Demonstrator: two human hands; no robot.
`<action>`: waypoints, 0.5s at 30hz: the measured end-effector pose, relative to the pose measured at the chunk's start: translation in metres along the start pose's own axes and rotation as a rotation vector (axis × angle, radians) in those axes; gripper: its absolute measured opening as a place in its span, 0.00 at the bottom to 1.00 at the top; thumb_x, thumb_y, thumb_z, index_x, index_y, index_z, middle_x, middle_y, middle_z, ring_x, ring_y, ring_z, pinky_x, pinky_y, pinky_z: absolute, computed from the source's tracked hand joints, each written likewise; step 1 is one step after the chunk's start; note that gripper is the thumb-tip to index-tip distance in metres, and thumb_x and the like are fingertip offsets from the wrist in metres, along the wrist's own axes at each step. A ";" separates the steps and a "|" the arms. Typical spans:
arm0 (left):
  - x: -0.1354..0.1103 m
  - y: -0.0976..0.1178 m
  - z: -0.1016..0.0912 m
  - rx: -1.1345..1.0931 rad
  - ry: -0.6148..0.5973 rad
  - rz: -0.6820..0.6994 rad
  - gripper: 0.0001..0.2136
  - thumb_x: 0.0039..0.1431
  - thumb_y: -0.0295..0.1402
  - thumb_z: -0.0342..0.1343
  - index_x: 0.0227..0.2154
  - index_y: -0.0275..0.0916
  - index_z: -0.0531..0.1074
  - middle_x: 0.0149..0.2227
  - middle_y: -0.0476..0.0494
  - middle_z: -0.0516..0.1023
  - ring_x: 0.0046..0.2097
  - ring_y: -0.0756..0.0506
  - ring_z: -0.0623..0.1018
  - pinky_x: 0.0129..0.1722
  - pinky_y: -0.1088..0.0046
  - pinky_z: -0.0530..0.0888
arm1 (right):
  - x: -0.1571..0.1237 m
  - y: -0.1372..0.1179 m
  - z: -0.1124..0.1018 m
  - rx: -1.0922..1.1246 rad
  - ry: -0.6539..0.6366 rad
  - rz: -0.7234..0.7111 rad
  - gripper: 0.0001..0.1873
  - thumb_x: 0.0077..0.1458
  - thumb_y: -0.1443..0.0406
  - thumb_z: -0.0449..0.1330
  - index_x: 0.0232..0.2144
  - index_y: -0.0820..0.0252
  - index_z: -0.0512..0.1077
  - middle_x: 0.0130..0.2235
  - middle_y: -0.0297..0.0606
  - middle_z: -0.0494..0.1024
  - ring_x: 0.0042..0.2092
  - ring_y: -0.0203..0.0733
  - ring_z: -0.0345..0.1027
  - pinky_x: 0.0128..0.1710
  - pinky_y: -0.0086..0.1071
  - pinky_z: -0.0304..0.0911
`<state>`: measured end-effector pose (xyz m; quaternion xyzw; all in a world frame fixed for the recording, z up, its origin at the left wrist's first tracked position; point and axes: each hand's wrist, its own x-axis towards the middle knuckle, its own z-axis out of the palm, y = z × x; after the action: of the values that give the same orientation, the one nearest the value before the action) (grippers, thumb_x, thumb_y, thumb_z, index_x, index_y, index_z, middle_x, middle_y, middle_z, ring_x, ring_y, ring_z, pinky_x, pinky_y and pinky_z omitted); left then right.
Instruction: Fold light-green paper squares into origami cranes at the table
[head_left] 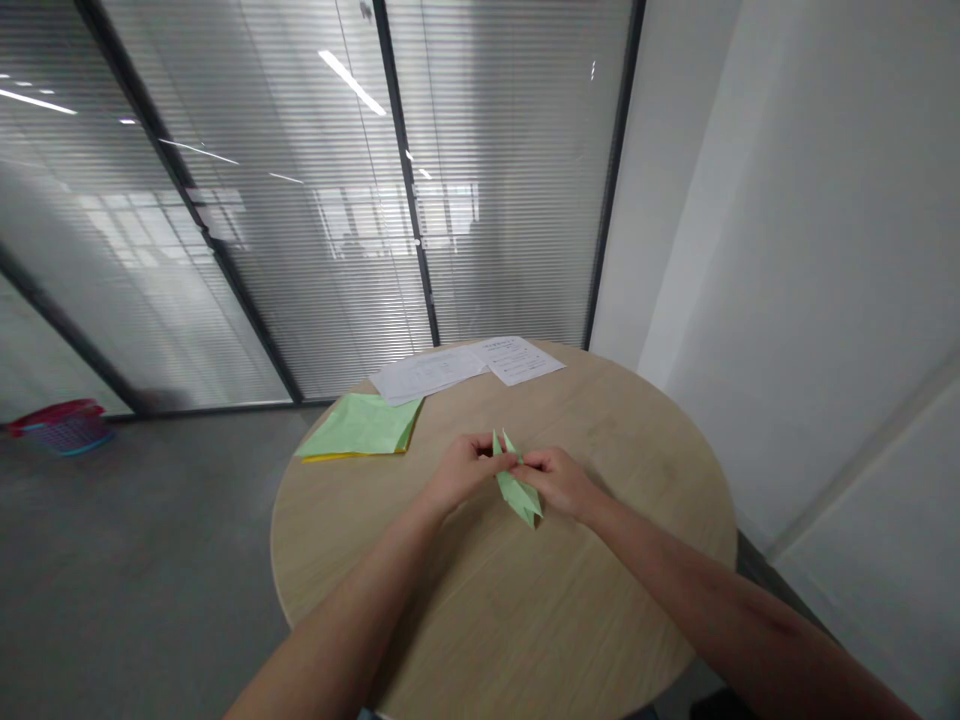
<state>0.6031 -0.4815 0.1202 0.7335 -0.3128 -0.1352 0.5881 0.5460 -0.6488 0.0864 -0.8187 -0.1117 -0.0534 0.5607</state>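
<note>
While both forearms reach in from the near edge of a round wooden table (637,440), the two hands meet around its middle, a little beyond the centre. Between them is a folded green paper (519,498), narrow, with two pointed tips rising towards the far edge and its other end slanting towards the near edge. The left hand (463,472) has thumb and fingers pinched together on the paper's upper part; the right hand (559,482) has its fingertips closed on the paper's right side, just beside the left thumb. Whether the paper touches the tabletop is hard to tell.

Near the table's far left edge lies a green sheet (364,425) with a yellow sheet (352,458) showing beneath. Along the far edge lie white printed pages (431,374), overlapping, their text too small to read. Beyond the left edge, a red-and-blue basket (67,430) sits on the grey floor (172,560).
</note>
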 end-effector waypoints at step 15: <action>0.002 -0.002 -0.001 -0.098 0.278 0.089 0.11 0.48 0.39 0.62 0.24 0.34 0.75 0.24 0.47 0.74 0.28 0.50 0.71 0.30 0.74 0.68 | 0.000 -0.005 -0.004 -0.031 -0.054 0.001 0.20 0.53 0.54 0.56 0.17 0.61 0.64 0.18 0.28 0.55 0.22 0.31 0.47 0.22 0.27 0.43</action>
<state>0.6060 -0.4813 0.1187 0.7009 -0.2535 -0.0211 0.6663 0.5454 -0.6504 0.0925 -0.8284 -0.1256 -0.0330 0.5448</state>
